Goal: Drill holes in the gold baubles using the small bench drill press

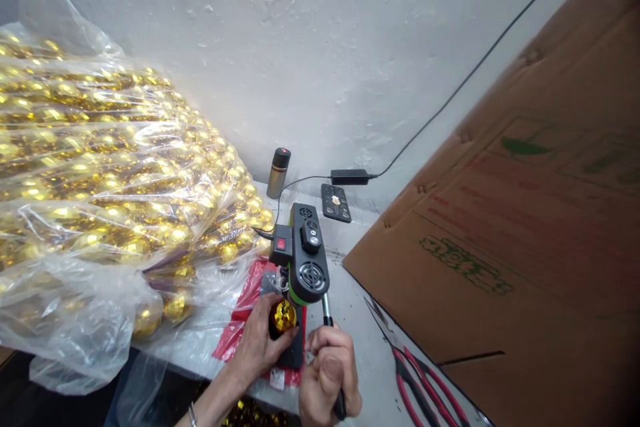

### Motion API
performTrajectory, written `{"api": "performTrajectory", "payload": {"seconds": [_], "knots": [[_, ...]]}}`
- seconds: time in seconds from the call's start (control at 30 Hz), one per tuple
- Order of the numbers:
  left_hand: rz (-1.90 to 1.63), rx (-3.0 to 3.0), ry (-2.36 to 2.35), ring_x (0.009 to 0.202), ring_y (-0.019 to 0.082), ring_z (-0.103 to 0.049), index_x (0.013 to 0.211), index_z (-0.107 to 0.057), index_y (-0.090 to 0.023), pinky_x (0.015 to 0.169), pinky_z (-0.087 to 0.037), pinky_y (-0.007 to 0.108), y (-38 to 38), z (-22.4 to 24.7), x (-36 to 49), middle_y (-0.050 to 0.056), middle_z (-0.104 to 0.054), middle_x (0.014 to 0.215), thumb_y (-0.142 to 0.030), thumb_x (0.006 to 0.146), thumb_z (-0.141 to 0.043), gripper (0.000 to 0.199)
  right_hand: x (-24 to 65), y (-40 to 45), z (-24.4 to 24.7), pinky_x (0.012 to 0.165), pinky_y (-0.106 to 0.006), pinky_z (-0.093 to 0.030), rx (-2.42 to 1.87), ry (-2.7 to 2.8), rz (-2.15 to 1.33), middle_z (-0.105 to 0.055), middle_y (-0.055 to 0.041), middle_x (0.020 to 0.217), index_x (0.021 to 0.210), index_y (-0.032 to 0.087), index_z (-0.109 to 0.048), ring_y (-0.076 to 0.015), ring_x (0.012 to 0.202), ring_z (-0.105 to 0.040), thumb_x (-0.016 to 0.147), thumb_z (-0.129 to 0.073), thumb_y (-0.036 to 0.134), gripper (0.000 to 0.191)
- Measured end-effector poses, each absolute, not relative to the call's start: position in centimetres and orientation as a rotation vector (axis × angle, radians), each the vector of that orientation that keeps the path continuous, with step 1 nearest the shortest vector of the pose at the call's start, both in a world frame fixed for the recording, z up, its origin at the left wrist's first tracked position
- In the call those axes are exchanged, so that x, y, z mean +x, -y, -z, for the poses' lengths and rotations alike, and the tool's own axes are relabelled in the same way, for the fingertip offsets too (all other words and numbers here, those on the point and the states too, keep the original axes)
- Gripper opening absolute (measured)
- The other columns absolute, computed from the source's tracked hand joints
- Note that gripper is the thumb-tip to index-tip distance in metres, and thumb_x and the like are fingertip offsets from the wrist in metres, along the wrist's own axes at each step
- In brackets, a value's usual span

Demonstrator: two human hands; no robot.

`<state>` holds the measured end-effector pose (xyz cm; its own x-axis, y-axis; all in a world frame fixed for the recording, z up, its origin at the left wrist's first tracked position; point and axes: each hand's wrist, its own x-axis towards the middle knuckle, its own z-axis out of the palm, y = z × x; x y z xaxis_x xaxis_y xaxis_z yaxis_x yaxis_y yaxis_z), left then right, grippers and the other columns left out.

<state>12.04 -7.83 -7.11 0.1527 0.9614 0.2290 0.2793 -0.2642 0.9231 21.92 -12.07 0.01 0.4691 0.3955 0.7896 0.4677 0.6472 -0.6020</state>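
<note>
If the lever (327, 309) were pulled with the left hand (256, 341) too near the press (310, 260), a finger could be pinched, or the gold ball (285, 315), if crooked, dented. That hand reaches in low, thumb and fingers curled around the ball at the press's near end, while the right hand (331, 372) makes a fist around the lever's grip
</note>
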Motion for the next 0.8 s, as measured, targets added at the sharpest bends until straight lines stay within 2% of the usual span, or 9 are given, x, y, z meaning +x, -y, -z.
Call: {"api": "performTrajectory", "payload": {"seconds": [0.1,0.2,0.37,0.47,0.6,0.73,0.8], "knots": [[-1.143,1.679,-1.205,0.106,0.033,-0.074,0.122,-0.064,-0.021,0.096,-0.062,0.053,7.8,7.0,12.0,0.013,-0.076,0.115,-0.033,0.080,-0.077,0.045,21.8,12.0,0.0,0.063,-0.031,-0.041,-0.903,1.126,0.085,-0.052,0.0040,0.069,0.071,0.023,-0.045,-0.0125,0.058,-0.049,0.109,-0.044,0.025,0.038],[-1.140,1.682,-1.211,0.106,0.033,-0.074,0.122,-0.065,-0.022,0.095,-0.062,0.053,7.8,7.1,12.0,0.013,-0.076,0.115,-0.033,0.080,-0.078,0.045,21.8,12.2,0.0,0.070,-0.033,-0.044,-0.942,1.118,0.058,-0.053,0.0036,0.070,0.071,0.023,-0.046,-0.0132,0.060,-0.051,0.110,-0.044,0.027,0.039],[-1.145,1.683,-1.224,0.106,0.033,-0.074,0.121,-0.066,-0.022,0.095,-0.062,0.053,7.8,7.3,12.0,0.012,-0.076,0.115,-0.032,0.079,-0.078,0.046,21.7,12.4,-0.2,0.069,-0.033,-0.044,-0.957,1.095,0.030,-0.053,0.0038,0.069,0.070,0.023,-0.045,-0.0133,0.060,-0.051,0.110,-0.044,0.029,0.040],[-1.138,1.680,-1.218,0.107,0.033,-0.073,0.122,-0.065,-0.022,0.096,-0.061,0.053,7.8,7.6,12.1,0.012,-0.075,0.115,-0.031,0.079,-0.078,0.046,21.6,12.4,0.0,0.075,-0.035,-0.046,-0.954,1.078,0.048,-0.054,0.0040,0.069,0.069,0.022,-0.047,-0.0127,0.060,-0.052,0.110,-0.043,0.028,0.042],[-1.136,1.664,-1.230,0.109,0.034,-0.073,0.122,-0.065,-0.021,0.098,-0.060,0.054,7.8,8.0,12.4,0.013,-0.075,0.117,-0.029,0.077,-0.078,0.047,21.5,12.1,1.1,0.072,-0.034,-0.047,-0.938,1.106,0.114,-0.057,0.0024,0.071,0.068,0.022,-0.048,-0.0133,0.059,-0.054,0.109,-0.045,0.025,0.041],[-1.135,1.656,-1.223,0.111,0.034,-0.072,0.123,-0.063,-0.021,0.099,-0.059,0.054,7.9,8.4,12.6,0.014,-0.074,0.119,-0.026,0.076,-0.079,0.051,21.1,11.3,2.9,0.083,-0.036,-0.048,-0.899,1.009,0.170,-0.056,0.0025,0.071,0.066,0.022,-0.047,-0.0132,0.059,-0.054,0.107,-0.046,0.021,0.040],[-1.136,1.654,-1.223,0.112,0.034,-0.072,0.123,-0.063,-0.022,0.100,-0.059,0.053,7.8,8.5,12.8,0.014,-0.074,0.120,-0.025,0.075,-0.080,0.051,21.0,11.0,3.6,0.080,-0.034,-0.048,-0.869,0.978,0.186,-0.057,0.0020,0.073,0.066,0.022,-0.047,-0.0132,0.060,-0.053,0.107,-0.045,0.021,0.041]]}}
